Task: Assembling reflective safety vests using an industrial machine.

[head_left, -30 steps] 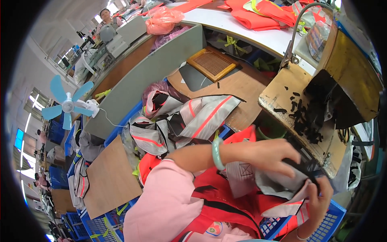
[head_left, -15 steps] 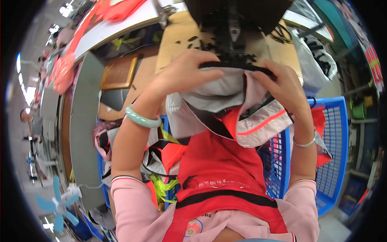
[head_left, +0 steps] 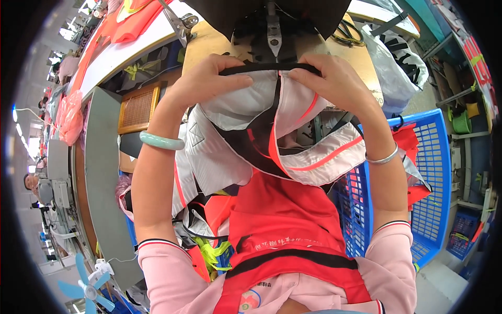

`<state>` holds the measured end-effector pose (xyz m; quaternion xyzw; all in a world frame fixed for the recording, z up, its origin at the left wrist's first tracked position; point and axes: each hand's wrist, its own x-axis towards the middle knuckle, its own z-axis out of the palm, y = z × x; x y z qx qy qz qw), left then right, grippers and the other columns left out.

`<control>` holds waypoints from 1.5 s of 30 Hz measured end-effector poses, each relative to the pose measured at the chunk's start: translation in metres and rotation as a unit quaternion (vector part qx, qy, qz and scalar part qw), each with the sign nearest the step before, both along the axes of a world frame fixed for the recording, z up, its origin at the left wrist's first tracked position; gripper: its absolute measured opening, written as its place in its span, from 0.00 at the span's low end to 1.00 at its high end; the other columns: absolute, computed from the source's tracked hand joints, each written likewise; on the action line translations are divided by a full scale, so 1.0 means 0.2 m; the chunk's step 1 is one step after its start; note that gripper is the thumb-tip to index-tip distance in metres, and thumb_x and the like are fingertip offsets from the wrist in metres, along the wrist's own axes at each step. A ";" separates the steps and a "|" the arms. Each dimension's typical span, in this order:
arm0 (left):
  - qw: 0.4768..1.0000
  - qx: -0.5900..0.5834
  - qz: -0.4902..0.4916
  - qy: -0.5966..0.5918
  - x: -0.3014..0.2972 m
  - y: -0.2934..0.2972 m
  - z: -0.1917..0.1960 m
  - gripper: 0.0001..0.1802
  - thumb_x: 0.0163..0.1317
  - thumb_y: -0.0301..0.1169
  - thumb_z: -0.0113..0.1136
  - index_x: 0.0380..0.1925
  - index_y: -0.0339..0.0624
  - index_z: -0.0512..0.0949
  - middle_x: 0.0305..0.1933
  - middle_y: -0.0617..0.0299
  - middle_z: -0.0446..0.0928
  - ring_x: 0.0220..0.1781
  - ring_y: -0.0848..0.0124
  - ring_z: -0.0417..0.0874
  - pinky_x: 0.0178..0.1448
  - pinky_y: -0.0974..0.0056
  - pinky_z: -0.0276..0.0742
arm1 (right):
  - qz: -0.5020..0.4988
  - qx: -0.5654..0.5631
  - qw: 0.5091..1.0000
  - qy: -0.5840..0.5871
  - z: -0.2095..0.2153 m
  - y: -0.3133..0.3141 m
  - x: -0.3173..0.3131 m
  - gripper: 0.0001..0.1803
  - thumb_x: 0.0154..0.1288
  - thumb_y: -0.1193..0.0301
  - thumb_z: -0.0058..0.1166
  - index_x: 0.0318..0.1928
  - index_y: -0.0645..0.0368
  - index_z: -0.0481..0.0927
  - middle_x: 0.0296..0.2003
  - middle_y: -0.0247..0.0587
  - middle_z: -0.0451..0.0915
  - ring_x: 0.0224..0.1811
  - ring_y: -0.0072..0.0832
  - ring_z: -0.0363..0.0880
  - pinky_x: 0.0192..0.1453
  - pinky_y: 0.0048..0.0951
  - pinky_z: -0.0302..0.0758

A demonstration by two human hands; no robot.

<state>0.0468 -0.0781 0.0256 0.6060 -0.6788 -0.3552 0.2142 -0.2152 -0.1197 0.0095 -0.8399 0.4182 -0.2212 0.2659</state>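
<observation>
Between my two hands stretches the black bound edge of a garment (head_left: pixel 222 107), a grey-white fabric piece with black and neon coral strips. My left hand (head_left: pixel 206 77) pinches that edge on the left, thumb on the near side. On the right, my right hand (head_left: pixel 334 78) grips the same edge, its thumb near a seam in the middle. Just beyond the edge is the sewing machine (head_left: pixel 273 36), with its needle area above a tan work surface. The rest of the garment drapes down toward my red apron (head_left: pixel 287 214).
A blue plastic basket (head_left: pixel 431 183) holding coral and grey fabric stands at my right. Grey, coral and yellow-green cloth (head_left: pixel 212 246) lies at my left. A white sack (head_left: pixel 395 73) sits beyond the right arm, a wooden frame (head_left: pixel 138 109) on the left, and a blue fan (head_left: pixel 89 288) lower left.
Both hands have shifted a little left and farther away with the garment's edge. The edge now looks more tautly spread, and more of the black and coral strips show.
</observation>
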 end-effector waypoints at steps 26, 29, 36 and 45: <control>0.987 0.039 0.010 0.156 0.05 -0.09 -0.08 0.16 0.61 0.35 0.65 0.43 0.35 0.81 0.35 0.69 0.80 0.35 0.83 0.77 0.40 0.75 0.74 | -0.009 0.062 0.991 -0.122 -0.08 -0.11 0.02 0.17 0.63 0.61 0.56 0.39 0.66 0.81 0.26 0.42 0.78 0.29 0.26 0.74 0.35 0.29 0.71; 0.986 0.077 0.052 0.135 0.09 -0.06 -0.06 0.15 0.62 0.35 0.64 0.41 0.35 0.81 0.34 0.70 0.79 0.35 0.84 0.76 0.40 0.75 0.73 | -0.030 0.066 0.977 -0.202 -0.12 -0.11 -0.08 0.16 0.63 0.62 0.56 0.38 0.64 0.81 0.26 0.40 0.78 0.28 0.25 0.73 0.34 0.29 0.70; 0.987 0.105 -0.108 0.055 -0.07 0.22 -0.07 0.17 0.62 0.38 0.61 0.39 0.32 0.78 0.28 0.61 0.78 0.32 0.78 0.73 0.41 0.67 0.72 | 0.166 0.057 0.981 -0.085 0.14 0.35 -0.16 0.20 0.55 0.67 0.66 0.48 0.61 0.80 0.46 0.40 0.81 0.22 0.19 0.72 0.26 0.22 0.69; 0.943 0.118 -0.050 0.308 -0.33 0.44 -0.09 0.14 0.60 0.34 0.63 0.39 0.34 0.77 0.38 0.65 0.80 0.39 0.78 0.78 0.43 0.71 0.75 | 0.080 -0.055 0.974 0.203 0.10 0.63 0.07 0.45 0.50 0.61 0.68 0.67 0.53 0.61 0.47 0.52 0.77 0.36 0.45 0.82 0.31 0.41 0.77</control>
